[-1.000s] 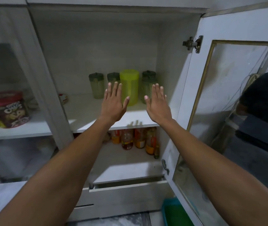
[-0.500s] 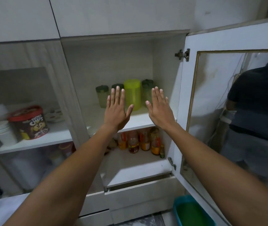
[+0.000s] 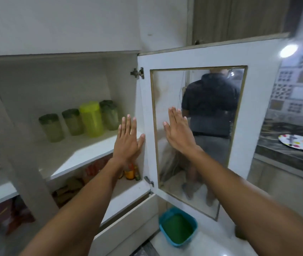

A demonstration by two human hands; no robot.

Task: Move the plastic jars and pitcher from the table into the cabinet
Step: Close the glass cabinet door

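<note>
Three clear plastic jars with dark green lids (image 3: 51, 127) (image 3: 72, 121) (image 3: 109, 114) stand in a row on the upper cabinet shelf (image 3: 77, 154). A yellow-green pitcher (image 3: 91, 121) stands among them, between the second and third jar. My left hand (image 3: 127, 141) is raised flat with fingers apart, in front of the shelf's right end, holding nothing. My right hand (image 3: 179, 131) is also flat and empty, held up in front of the open cabinet door (image 3: 257, 100) and its glass pane.
The door's glass (image 3: 198, 126) reflects a person in dark clothes. Bottles and packets (image 3: 130, 171) sit on the lower shelf. A blue tub (image 3: 177, 227) stands on the floor below the door. A patterned plate (image 3: 299, 142) lies on the dark counter at right.
My view has swung right and pulled back. Both hands have drifted right, away from the jars; the right hand is now in front of the door glass. Both stay flat and empty.
</note>
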